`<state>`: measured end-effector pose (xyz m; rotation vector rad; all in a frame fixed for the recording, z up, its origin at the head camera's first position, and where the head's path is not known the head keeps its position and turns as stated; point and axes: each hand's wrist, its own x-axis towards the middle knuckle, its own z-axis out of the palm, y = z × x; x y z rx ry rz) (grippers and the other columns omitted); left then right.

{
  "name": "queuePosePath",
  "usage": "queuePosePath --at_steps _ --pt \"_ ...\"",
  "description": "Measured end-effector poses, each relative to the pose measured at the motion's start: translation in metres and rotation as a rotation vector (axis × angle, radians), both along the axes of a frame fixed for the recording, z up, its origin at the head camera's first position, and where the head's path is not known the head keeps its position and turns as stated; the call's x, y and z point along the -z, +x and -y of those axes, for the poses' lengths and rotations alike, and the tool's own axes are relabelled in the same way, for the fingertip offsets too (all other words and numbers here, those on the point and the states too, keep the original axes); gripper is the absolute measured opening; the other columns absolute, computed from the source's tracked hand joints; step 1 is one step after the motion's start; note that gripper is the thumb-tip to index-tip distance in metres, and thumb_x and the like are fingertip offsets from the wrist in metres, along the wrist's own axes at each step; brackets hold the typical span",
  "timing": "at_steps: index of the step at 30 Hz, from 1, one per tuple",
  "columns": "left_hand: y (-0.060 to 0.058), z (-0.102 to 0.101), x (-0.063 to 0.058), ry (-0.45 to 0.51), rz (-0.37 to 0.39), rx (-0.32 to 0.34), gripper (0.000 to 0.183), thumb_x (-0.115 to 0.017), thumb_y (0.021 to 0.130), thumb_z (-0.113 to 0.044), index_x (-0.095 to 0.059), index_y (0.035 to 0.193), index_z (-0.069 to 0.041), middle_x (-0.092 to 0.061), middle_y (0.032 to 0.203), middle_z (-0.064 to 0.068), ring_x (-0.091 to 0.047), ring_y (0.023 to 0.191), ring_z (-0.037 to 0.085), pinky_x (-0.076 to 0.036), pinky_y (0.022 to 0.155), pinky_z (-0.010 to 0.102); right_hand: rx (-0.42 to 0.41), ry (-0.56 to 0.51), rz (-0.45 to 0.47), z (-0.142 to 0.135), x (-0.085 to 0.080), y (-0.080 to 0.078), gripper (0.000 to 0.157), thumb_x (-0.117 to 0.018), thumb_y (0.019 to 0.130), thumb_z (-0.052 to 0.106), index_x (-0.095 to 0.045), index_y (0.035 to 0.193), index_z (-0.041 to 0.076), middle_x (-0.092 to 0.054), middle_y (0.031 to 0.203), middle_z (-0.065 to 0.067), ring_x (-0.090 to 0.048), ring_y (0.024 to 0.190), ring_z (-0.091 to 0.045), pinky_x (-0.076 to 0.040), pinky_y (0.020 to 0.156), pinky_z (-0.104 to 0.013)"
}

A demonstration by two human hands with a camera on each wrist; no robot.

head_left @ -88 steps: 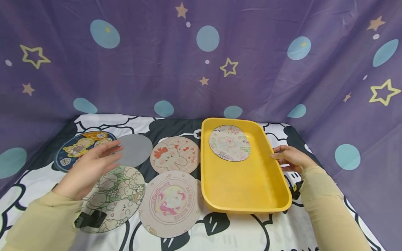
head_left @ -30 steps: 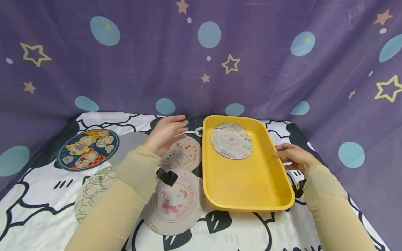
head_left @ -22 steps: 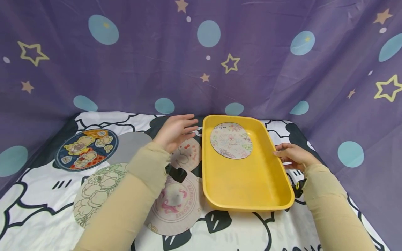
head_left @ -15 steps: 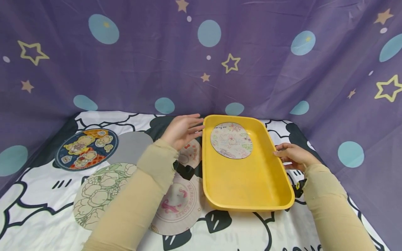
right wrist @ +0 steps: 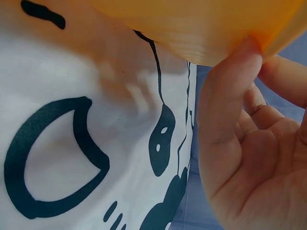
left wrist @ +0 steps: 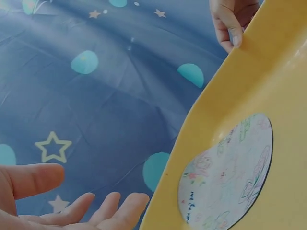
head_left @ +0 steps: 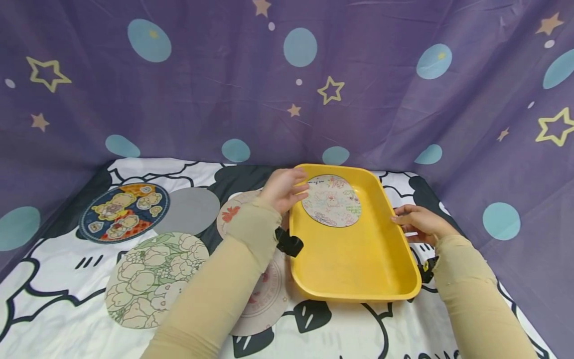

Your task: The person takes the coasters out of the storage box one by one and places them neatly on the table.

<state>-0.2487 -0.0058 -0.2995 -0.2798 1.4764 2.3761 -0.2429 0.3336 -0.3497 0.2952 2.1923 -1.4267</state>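
My left hand [head_left: 283,190] is held over the left rim of the yellow tray [head_left: 345,264], fingers extended and nothing in it. A round mat with pastel doodles [head_left: 331,200] lies inside the tray at the far end, close beside my left fingertips. In the left wrist view the fingers [left wrist: 108,211] are spread near the tray's edge. My right hand [head_left: 417,222] pinches the tray's right rim; the right wrist view has the thumb and a finger meeting at the yellow edge.
Left of the tray lie several round mats: a navy one [head_left: 125,212], a plain grey one [head_left: 190,210], a green floral one [head_left: 150,279], a pink one with a red bow [head_left: 228,212] and a Rainbow Horse one [head_left: 264,309], partly hidden by my forearm. A purple curtain [head_left: 202,89] hangs behind.
My left hand has travelled right, from above the left-hand mats across to the tray's left rim. My right hand has stayed at the right rim, and the mats lie where they were.
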Motion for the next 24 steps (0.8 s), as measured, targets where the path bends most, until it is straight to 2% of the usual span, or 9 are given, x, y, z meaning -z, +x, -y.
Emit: queuePosePath --at_steps 8,13,17,20,24 --pt "-0.009 -0.013 0.010 -0.074 0.033 -0.003 0.060 -0.053 0.096 -0.005 -0.031 0.153 -0.003 -0.030 0.159 0.016 -0.030 0.147 0.036 -0.028 0.121 0.045 -0.005 -0.012 -0.004 0.000 0.002 0.000 0.040 -0.064 0.097 0.026 -0.046 0.127 0.007 -0.065 0.090 0.007 -0.063 0.076 -0.010 -0.061 0.076 -0.029" --pt "-0.013 -0.022 0.020 -0.098 0.067 0.004 0.069 -0.055 0.097 -0.007 -0.021 0.157 -0.006 -0.017 0.165 0.010 -0.017 0.151 0.037 -0.021 0.123 0.050 -0.016 -0.021 -0.008 -0.002 0.001 0.001 0.036 -0.063 0.098 0.025 -0.047 0.125 0.007 -0.066 0.090 0.006 -0.065 0.076 -0.010 -0.061 0.075 -0.029" --pt "-0.014 -0.029 0.028 -0.122 0.074 0.014 0.067 -0.056 0.097 -0.010 -0.024 0.156 -0.005 -0.010 0.167 0.009 -0.008 0.153 0.036 -0.015 0.123 0.055 -0.018 -0.033 -0.003 -0.003 0.000 0.001 0.034 -0.062 0.098 0.024 -0.047 0.123 0.007 -0.066 0.090 0.006 -0.065 0.076 -0.009 -0.061 0.075 -0.028" --pt "-0.015 -0.033 0.032 -0.129 0.071 0.031 0.065 -0.056 0.097 -0.011 -0.026 0.155 -0.004 -0.014 0.166 0.009 -0.012 0.153 0.031 -0.012 0.123 0.058 -0.016 -0.036 -0.003 -0.002 0.000 0.001 0.033 -0.062 0.098 0.024 -0.047 0.122 0.008 -0.066 0.090 0.006 -0.065 0.077 -0.009 -0.061 0.076 -0.028" --pt "-0.017 -0.036 0.036 -0.125 0.085 0.047 0.066 -0.056 0.097 -0.013 -0.025 0.155 -0.005 -0.023 0.162 0.009 -0.026 0.149 0.028 -0.012 0.124 0.057 -0.016 -0.035 -0.009 -0.001 0.001 0.001 0.031 -0.062 0.098 0.024 -0.048 0.121 0.008 -0.066 0.090 0.006 -0.065 0.077 -0.009 -0.061 0.077 -0.030"
